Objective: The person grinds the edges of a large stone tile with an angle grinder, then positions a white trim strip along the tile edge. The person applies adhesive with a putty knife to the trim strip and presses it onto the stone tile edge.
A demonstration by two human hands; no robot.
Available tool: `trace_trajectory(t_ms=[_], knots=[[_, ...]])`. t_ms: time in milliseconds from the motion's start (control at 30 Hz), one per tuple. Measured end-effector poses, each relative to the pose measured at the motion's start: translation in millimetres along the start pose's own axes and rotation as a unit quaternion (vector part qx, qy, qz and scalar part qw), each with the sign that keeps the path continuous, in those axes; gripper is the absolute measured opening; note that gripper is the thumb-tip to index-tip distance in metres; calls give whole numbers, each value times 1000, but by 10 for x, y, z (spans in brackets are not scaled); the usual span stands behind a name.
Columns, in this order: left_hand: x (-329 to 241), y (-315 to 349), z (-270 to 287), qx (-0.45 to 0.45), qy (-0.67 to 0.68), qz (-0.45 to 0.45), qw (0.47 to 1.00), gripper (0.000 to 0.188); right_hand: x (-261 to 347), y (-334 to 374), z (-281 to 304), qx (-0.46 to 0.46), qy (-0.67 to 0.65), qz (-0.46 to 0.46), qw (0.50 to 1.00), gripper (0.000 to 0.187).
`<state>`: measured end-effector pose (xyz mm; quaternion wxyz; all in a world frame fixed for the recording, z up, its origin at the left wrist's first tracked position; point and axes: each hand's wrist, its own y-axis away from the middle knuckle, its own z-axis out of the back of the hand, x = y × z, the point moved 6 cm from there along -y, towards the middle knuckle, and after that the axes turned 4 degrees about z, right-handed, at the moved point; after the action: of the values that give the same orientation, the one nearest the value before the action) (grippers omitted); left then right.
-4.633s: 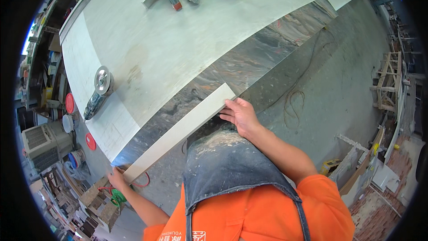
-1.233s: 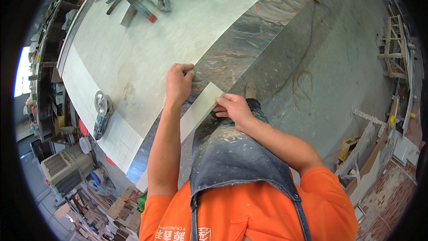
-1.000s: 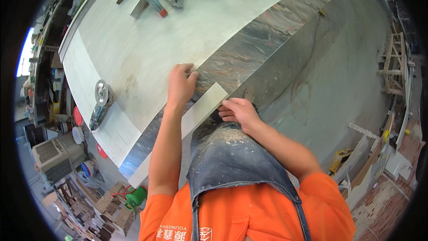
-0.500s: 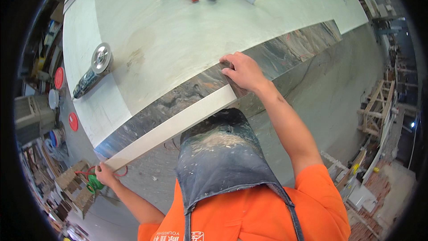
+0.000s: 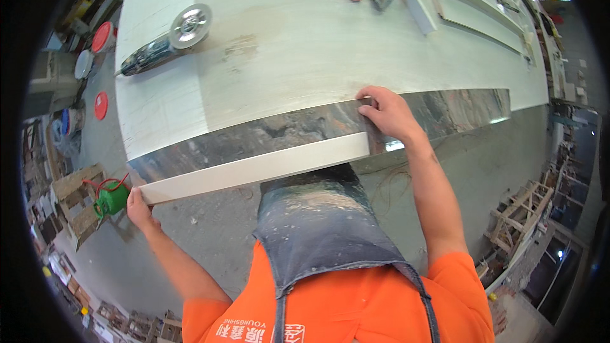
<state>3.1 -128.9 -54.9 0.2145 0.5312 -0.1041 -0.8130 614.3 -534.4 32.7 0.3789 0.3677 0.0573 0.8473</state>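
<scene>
white strip [image 5: 254, 168] along the near edge of a dark stone strip [image 5: 286, 126], running left to right

white strip: long, straight, narrow. long axis slants across the person's front; left end lower and nearer the body, right end higher and farther out. squared right end points right, stopping partway along the dark stone strip. pale broad face shows. whether it overlaps the dark stone or only lies against it, cannot tell.

left hand [image 5: 140, 208] at the left end of the white strip, grip narrow, holding that end. forearm comes up from lower left.

right hand [image 5: 394, 116] over the dark stone strip, past the white strip's right end and apart from it. fingers curled at the far edge, thumb just beside them, small gap between. whether it pinches the stone, cannot tell.

dark stone strip: grey with brown veins, roughly parallel to the white strip, running well beyond it on the right. lies along the near side of a pale table [image 5: 273, 63].

on the table: grinder [image 5: 168, 44] at upper left, disc end pointing up and right; white bar [image 5: 416, 9] at upper right.
</scene>
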Motion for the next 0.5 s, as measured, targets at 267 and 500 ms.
trace_trajectory(t_ms=[267,500], knots=[[-8,-60,-59,-34,-2,-27,999,35,-25,18,-53,-16,-5,24,1000,28],[-26,-13,-60,-46,-15,-24,999,40,28,-4,-49,-7,6,31,999,28]])
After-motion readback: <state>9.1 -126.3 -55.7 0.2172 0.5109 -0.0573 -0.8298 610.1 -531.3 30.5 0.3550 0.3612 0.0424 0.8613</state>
